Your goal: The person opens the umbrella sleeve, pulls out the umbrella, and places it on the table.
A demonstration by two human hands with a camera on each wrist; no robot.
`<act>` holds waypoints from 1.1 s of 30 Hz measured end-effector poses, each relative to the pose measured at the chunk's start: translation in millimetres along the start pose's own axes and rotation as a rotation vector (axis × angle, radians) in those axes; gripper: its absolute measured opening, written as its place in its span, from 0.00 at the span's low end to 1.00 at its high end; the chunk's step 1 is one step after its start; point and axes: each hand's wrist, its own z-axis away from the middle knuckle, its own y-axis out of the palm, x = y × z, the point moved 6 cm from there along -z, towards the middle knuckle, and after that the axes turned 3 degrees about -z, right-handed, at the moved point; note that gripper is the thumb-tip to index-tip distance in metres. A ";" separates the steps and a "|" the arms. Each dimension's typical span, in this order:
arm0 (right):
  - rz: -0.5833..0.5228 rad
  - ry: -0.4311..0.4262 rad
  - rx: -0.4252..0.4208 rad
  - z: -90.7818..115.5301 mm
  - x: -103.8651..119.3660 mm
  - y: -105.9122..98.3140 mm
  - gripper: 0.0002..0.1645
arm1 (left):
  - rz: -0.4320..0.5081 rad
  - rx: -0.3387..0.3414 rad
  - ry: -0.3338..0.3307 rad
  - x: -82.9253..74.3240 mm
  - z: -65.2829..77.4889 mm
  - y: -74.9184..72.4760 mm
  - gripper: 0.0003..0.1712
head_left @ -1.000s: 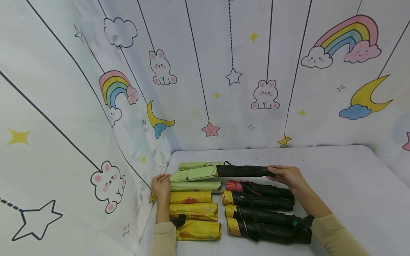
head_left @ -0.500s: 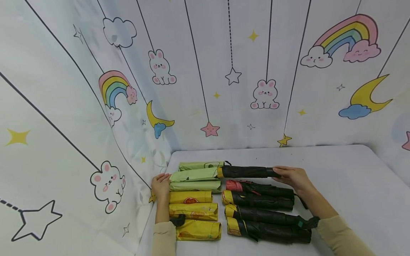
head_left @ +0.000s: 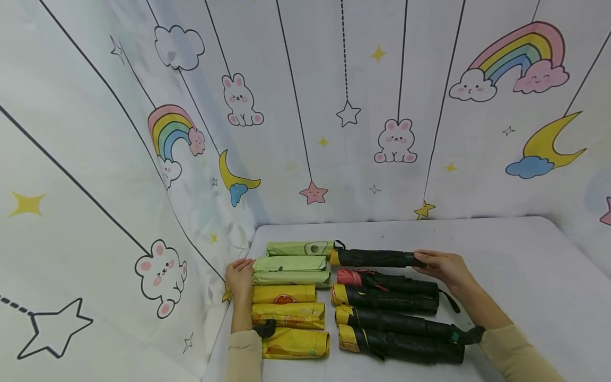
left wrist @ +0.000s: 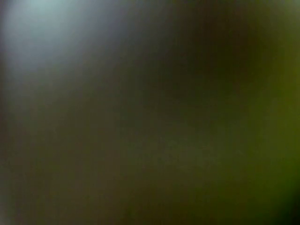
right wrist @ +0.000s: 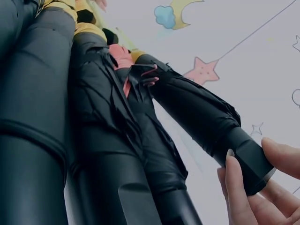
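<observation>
My right hand (head_left: 441, 268) grips the handle end of a black folded umbrella (head_left: 374, 258) with a yellow tip. In the right wrist view, thumb and fingers pinch that handle (right wrist: 248, 161). The umbrella's yellow tip lies just right of a light green umbrella sleeve (head_left: 290, 263), apart from it. At the sleeve's left end, my left hand (head_left: 239, 278) holds it. Another green sleeve (head_left: 291, 278) lies directly in front, and a green one with an avocado print (head_left: 299, 248) lies behind. The left wrist view is too dark and blurred to read.
Yellow sleeves with orange prints (head_left: 296, 344) lie stacked in a column nearer me, beside the left forearm. Right of them lie several black folded umbrellas (head_left: 401, 345), one with a red end (head_left: 349, 277). A patterned white curtain (head_left: 286, 132) stands behind the white table (head_left: 515, 265).
My right hand has drawn the black umbrella to the right, and its yellow tip has come clear of the green sleeve. The left hand has stayed at the sleeve's left end.
</observation>
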 end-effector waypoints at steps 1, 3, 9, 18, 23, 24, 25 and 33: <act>-0.001 0.000 0.004 0.1 -0.5 -0.9 0.29 | 0.001 -0.002 0.000 -0.2 -0.2 0.1 0.27; -0.012 0.006 -0.003 -0.4 -2.0 -3.6 0.29 | 0.009 -0.005 0.003 -0.6 -0.5 0.4 0.28; 0.026 0.021 0.004 -3.0 -7.2 -8.2 0.29 | 0.005 -0.007 0.003 -0.3 -0.9 -0.7 0.27; -0.029 0.032 0.014 -6.1 -17.1 -17.8 0.22 | 0.004 -0.002 -0.012 0.4 -1.6 -2.4 0.28; 0.090 0.017 0.046 -5.9 -20.9 -23.9 0.31 | -0.030 0.003 -0.012 -1.4 -0.7 -3.4 0.28; 0.128 0.005 0.058 -5.8 -20.8 -24.6 0.33 | -0.033 0.006 -0.012 -1.8 -0.3 -3.4 0.28; 0.169 -0.005 0.068 -5.8 -21.0 -25.5 0.35 | -0.037 0.010 -0.011 -2.2 0.1 -3.4 0.28; 0.455 -0.073 0.052 -10.6 -17.6 -27.2 0.35 | -0.107 0.063 0.005 -6.6 0.5 -1.2 0.26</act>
